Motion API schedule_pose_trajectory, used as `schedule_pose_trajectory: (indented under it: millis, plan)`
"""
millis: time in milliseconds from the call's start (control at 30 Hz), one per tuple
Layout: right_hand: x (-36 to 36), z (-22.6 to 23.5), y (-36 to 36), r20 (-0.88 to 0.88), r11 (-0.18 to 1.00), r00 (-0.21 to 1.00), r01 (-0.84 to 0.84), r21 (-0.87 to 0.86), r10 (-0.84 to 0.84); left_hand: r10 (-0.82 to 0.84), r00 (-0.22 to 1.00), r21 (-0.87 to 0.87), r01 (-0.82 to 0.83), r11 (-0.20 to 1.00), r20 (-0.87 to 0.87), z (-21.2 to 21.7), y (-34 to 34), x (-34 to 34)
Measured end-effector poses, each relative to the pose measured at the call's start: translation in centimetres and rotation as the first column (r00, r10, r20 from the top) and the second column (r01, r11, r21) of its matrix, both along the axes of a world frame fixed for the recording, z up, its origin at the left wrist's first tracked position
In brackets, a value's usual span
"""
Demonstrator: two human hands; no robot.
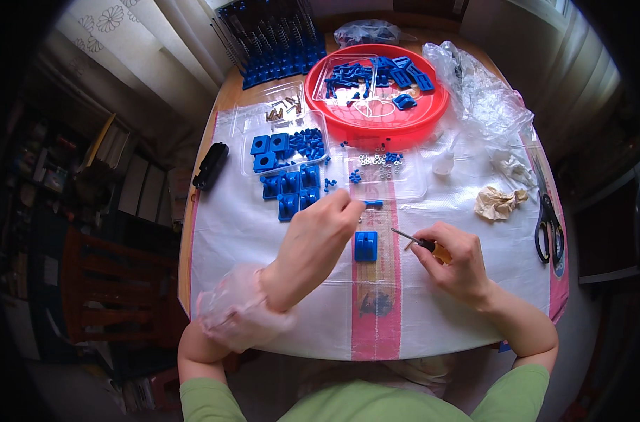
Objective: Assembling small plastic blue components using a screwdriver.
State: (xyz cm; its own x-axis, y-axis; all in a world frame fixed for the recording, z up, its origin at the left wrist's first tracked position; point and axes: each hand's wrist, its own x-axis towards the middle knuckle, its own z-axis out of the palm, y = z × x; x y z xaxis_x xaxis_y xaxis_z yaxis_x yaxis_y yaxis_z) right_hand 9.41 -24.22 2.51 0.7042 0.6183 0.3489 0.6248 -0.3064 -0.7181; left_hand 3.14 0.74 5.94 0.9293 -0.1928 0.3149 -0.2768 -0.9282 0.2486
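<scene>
My left hand (320, 228) reaches over the middle of the table, its fingers pinched together. Right at its fingertips is a small blue stick-shaped plastic part (374, 204); whether the fingers grip it or only come close, I cannot tell. My right hand (457, 257) is closed around a screwdriver (427, 245) with a yellow and black handle, its metal shaft pointing left. A small brass-coloured piece (408, 246) shows beside the fingers. Between the hands, a square blue plastic block (365, 247) rests on the pink-striped cover. Similar blue blocks (290, 184) stand grouped left of centre.
A red basin (439, 116) with blue parts stands at the back. Clear plastic trays (246, 169) hold blue pieces, brass-coloured pins (276, 114) and white rings (376, 160). Black scissors (549, 228), a crumpled cloth (501, 202) and a small bottle (444, 163) lie right; a black case (211, 167) left.
</scene>
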Motion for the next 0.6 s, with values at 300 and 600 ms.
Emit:
schedule_pose_trajectory:
  millis: [300, 600]
  plan:
    - [0.7, -0.5, -0.1, -0.011, 1.000, 1.000, 0.023, 0.009, -0.023, -0.019, 1.000, 0.215, 0.017, 0.977, 0.005, -3.3, -1.7, 3.5]
    - [1.2, -0.5, -0.2, -0.051, 1.000, 0.998, 0.028, -0.010, -0.029, -0.106, 0.990, -0.217, 0.084, 0.973, -0.094, -0.8, -0.1, 2.8]
